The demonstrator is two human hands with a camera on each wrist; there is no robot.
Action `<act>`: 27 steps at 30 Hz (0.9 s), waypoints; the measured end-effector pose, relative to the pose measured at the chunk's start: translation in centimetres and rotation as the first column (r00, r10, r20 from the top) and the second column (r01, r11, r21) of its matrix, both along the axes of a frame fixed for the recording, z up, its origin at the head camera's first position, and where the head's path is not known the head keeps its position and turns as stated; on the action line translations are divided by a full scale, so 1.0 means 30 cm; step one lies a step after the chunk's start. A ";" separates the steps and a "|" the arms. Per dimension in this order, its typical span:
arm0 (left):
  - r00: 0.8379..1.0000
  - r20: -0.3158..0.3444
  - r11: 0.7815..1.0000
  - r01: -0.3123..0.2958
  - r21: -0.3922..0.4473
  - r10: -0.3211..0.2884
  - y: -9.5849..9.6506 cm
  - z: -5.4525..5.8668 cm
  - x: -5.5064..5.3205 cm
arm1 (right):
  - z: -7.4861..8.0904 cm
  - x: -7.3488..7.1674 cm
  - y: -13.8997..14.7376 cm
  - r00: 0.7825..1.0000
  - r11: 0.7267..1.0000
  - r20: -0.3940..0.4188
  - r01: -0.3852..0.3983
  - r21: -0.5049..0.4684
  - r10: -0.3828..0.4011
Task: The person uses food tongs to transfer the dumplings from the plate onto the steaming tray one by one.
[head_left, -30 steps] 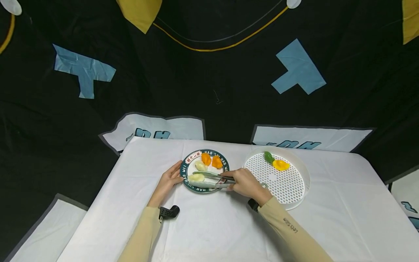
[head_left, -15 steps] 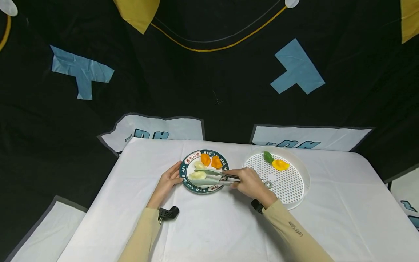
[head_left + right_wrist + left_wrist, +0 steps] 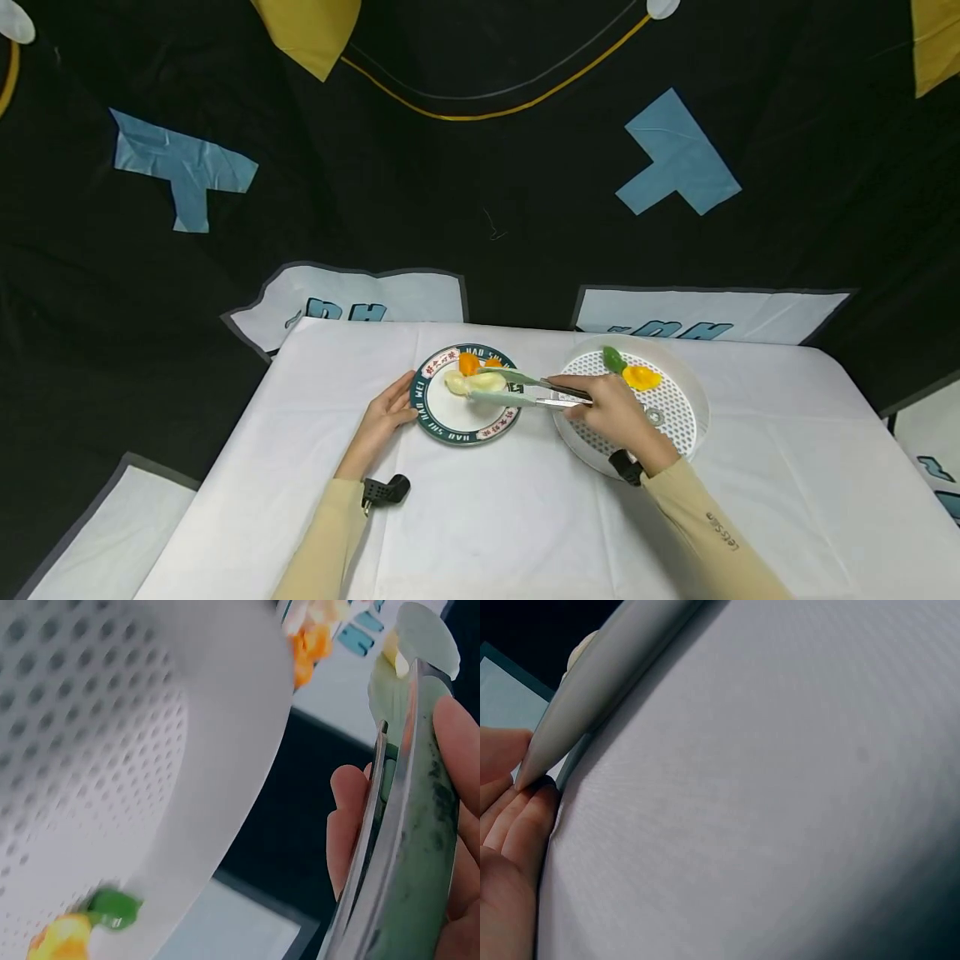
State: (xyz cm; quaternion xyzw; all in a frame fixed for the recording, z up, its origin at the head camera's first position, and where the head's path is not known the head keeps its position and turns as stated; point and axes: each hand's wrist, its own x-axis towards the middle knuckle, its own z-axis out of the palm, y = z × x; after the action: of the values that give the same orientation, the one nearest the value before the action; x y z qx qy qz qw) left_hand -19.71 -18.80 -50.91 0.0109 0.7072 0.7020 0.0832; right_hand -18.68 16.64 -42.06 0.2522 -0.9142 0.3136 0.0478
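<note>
My right hand [image 3: 618, 417] grips a pair of tongs [image 3: 551, 402] with pale green tips. In the right wrist view the tongs [image 3: 397, 847] lie along the fingers. Between the tips is a pale yellow piece of food [image 3: 489, 382], its exact kind unclear. It is over the green-rimmed plate [image 3: 459, 435]. Another pale yellow piece [image 3: 454, 382] and an orange piece [image 3: 468, 364] lie on that plate; a second orange piece [image 3: 492, 362] is partly hidden by the tongs. My left hand [image 3: 382, 418] pinches the plate's left rim, thumb above and fingers below in the left wrist view.
Right of the plate stands a round white tray with a perforated base [image 3: 701, 417], partly under my right forearm. A green piece [image 3: 613, 360] and a yellow piece [image 3: 642, 377] lie in it. White cloth [image 3: 480, 533] covers the table; a black curtain [image 3: 450, 208] hangs behind.
My right hand and the tongs have moved right and slightly away from me, carrying the nearer pale yellow piece up and right. The left hand stays at the plate.
</note>
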 end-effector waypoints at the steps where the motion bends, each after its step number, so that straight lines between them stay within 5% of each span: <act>1: 1.000 -0.002 1.000 0.000 0.000 0.000 -0.001 0.000 0.001 | 0.002 0.000 0.014 1.000 1.000 -0.004 0.009 -0.001 -0.009; 10: 1.000 -0.005 1.000 0.002 0.005 -0.002 0.000 0.001 -0.001 | 0.007 0.006 0.147 0.994 0.996 -0.065 0.093 0.018 -0.092; 27: 1.000 -0.008 1.000 -0.001 0.019 0.001 0.004 0.002 0.001 | -0.024 0.016 0.343 0.967 0.966 -0.016 0.254 0.040 -0.253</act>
State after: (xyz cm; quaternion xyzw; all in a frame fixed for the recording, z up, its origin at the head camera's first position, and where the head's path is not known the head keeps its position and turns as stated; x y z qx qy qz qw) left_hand -19.67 -18.69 -50.86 0.0141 0.7010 0.7085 0.0800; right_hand -18.19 26.92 -42.80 0.1359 -0.9450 0.2845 0.0872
